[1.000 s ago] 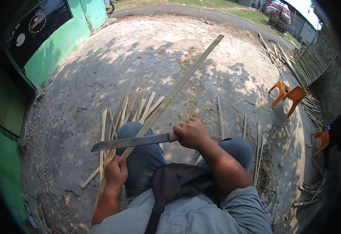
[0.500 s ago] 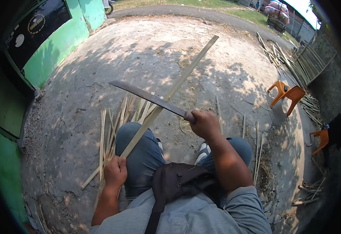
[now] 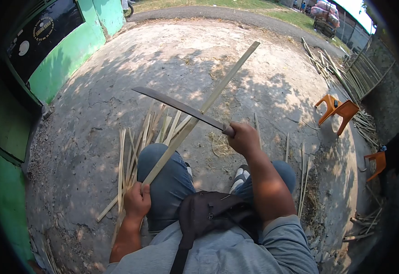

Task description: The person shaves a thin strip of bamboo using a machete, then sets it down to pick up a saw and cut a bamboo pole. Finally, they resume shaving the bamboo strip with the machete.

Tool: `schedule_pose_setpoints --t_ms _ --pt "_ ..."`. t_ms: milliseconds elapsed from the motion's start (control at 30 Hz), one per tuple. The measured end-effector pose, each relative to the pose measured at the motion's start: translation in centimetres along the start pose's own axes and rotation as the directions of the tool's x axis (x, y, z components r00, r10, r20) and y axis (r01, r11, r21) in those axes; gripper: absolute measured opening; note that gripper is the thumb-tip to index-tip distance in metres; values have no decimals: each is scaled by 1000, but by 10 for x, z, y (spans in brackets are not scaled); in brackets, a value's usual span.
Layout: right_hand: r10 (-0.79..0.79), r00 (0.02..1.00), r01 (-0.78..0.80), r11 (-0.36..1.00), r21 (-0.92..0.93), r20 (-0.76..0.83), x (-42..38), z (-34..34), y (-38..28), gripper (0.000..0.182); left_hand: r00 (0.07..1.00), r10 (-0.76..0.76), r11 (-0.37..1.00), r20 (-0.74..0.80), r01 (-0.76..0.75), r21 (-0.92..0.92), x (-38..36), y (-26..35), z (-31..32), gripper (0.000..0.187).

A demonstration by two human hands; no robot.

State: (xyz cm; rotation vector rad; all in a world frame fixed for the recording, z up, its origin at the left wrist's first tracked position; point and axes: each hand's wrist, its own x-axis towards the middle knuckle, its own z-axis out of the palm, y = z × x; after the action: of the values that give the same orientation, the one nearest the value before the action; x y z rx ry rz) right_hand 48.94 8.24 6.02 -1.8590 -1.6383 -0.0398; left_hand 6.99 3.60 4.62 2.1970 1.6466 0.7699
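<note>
My left hand is closed around the lower end of a long pale bamboo strip, which slants up and away to the right past my knee. In my right hand is the handle of a machete. Its long dark blade points to the upper left and crosses the strip, touching it near the strip's middle as far as I can see. Several more bamboo strips lie on the ground beside my left knee, some partly hidden behind the knee and the held strip.
Thin strips lie right of my right leg, with shavings between my feet. An orange plastic chair lies at the right, near piled bamboo poles. A green wall stands at the left.
The machete and my right hand have shifted slightly right, the blade still across the strip. My left hand keeps its hold on the strip.
</note>
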Motion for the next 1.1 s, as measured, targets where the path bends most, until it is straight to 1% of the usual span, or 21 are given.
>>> schedule_pose_setpoints --t_ms 67,100,167,267,300,333,400,500,567,600,700,800,833,900,933,967,1000,1067,1100 --pt "-40 999 41 995 -90 4 -8 3 3 21 1000 11 999 6 -11 51 1 0 -3 42" --pt "-34 999 35 996 -77 15 -11 0 -1 20 1000 15 997 11 -15 80 0 -1 -4 42" --pt "-17 999 19 999 -47 47 -18 -2 -13 19 1000 23 998 8 -24 50 0 -1 -4 42" --pt "-177 980 181 982 -44 86 -24 1 -24 20 999 39 999 -6 -39 1 -1 -1 -4 42" --pt "-269 957 276 960 -52 107 -25 1 -30 17 999 47 999 -13 -47 -18 1 -1 -3 41" --pt "-336 932 350 932 -98 135 -29 3 -34 13 999 53 998 -13 -53 -14 1 -1 -2 41" --pt "-456 875 477 870 -126 159 -31 8 -39 8 998 62 998 -14 -62 -4 1 -6 -1 40" --pt "-432 894 444 887 -125 117 -22 -3 -35 13 996 89 996 -9 -89 7 -1 -15 -1 40" --pt "-228 974 228 969 -92 15 -11 -8 -17 16 997 66 997 -28 -66 -31 -6 -18 2 41" --pt "-118 992 115 991 -74 -40 -6 -10 -10 17 997 61 996 -42 -64 -55 -5 -17 4 42" --pt "-9 1000 8 998 -69 -16 -2 -9 1 20 997 57 998 -47 -58 -19 -2 -13 5 42" --pt "-4 1000 5 998 -61 5 -18 -6 -6 16 998 64 997 -21 -63 37 -2 -10 0 42" --pt "22 998 -16 996 -90 62 -19 -10 -13 13 997 65 997 -31 -64 35 -3 -11 2 42" --pt "-84 990 93 993 -76 115 -21 -10 -21 17 995 77 997 -56 -75 33 -3 -11 6 42" --pt "-137 981 147 987 -69 137 -20 -9 -24 19 997 67 998 -46 -66 23 -2 -10 5 42" --pt "-224 965 233 971 -51 135 -23 -6 -27 10 998 56 998 -36 -56 13 -2 -8 4 41" --pt "-290 939 306 950 -62 187 -25 -2 -32 8 999 45 999 -27 -44 3 -2 -7 4 41" --pt "-369 900 395 916 -74 230 -32 3 -42 7 995 86 996 -55 -85 31 -2 -10 5 41" --pt "-382 901 404 911 -78 208 -30 1 -43 7 992 104 994 -67 -101 48 -2 -12 6 41"
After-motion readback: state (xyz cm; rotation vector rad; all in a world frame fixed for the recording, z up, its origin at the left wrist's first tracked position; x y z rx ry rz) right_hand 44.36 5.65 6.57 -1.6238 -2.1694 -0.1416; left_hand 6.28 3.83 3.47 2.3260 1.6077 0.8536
